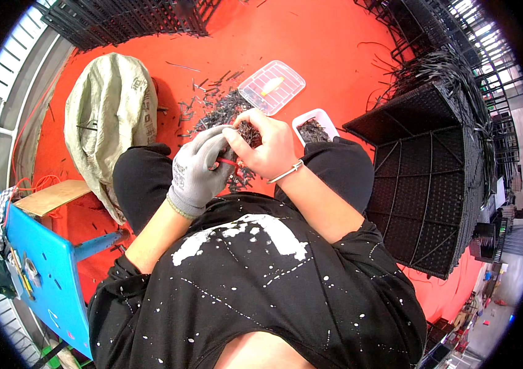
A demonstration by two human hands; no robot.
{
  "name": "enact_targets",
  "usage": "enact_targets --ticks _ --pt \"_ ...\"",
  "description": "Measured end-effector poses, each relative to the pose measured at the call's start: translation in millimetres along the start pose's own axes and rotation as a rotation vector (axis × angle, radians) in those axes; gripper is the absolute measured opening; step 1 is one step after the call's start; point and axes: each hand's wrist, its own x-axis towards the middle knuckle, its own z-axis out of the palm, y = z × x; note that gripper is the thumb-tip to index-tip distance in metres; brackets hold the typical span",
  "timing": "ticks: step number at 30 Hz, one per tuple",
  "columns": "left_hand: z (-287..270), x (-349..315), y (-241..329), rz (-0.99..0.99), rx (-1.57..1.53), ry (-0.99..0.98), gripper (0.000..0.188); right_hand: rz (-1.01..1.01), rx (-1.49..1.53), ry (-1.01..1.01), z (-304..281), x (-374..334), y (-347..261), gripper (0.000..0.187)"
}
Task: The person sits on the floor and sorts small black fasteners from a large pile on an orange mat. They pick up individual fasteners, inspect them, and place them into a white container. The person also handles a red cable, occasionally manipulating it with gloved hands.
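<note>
My left hand (197,169) wears a grey glove and is closed around a tool with a red handle (229,162); the rest of the tool is hidden in the fingers. My bare right hand (269,142), with a bracelet at the wrist, meets it at the fingertips. Its thumb and fingers are pinched, and what they hold is too hidden to name. Below and beyond the hands a pile of short black strips (219,112) lies on the red floor. A white tub (299,122) of similar black pieces stands by my right knee.
A clear plastic lid (295,80) with a yellow-and-white item lies beyond the pile. A pale woven sack (111,98) stands at left, above a blue table (46,264). Black woven panels (418,184) stand at right; black racks (126,21) line the back.
</note>
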Motion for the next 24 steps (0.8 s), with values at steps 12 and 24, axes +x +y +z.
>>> enact_targets --ticks 12,24 --pt "1 2 7 -0.122 -0.096 -0.030 0.022 0.150 0.206 -0.037 -2 -3 1 0.026" --pt "-4 3 27 -0.498 -0.395 -0.146 0.018 0.406 0.726 -0.109 8 -10 11 0.024"
